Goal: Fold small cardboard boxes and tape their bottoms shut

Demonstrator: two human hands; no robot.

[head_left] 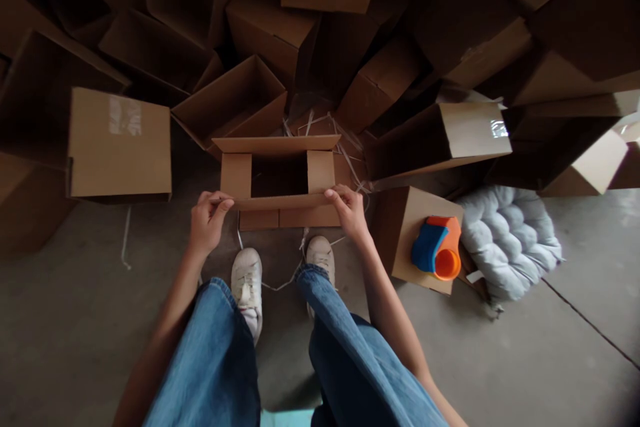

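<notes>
In front of my feet stands a cardboard box (236, 175), its two short end flaps folded inward and a dark gap between them. The far long flap (277, 144) stands up at the back. My left hand (209, 217) pinches the left end of the near long flap (283, 202), thumb on top. At that flap's right end, my right hand (349, 211) grips it the same way. The near flap is raised and seen nearly edge-on. Whatever lies inside the box is too dark to make out.
Many cardboard boxes pile up behind, with a taped box (120, 143) at left. On the right, an orange tape dispenser (451, 233) with a blue part rests on a box (404, 253), beside a grey cushion (510, 237). White strapping (277, 288) trails near my shoes (247, 283).
</notes>
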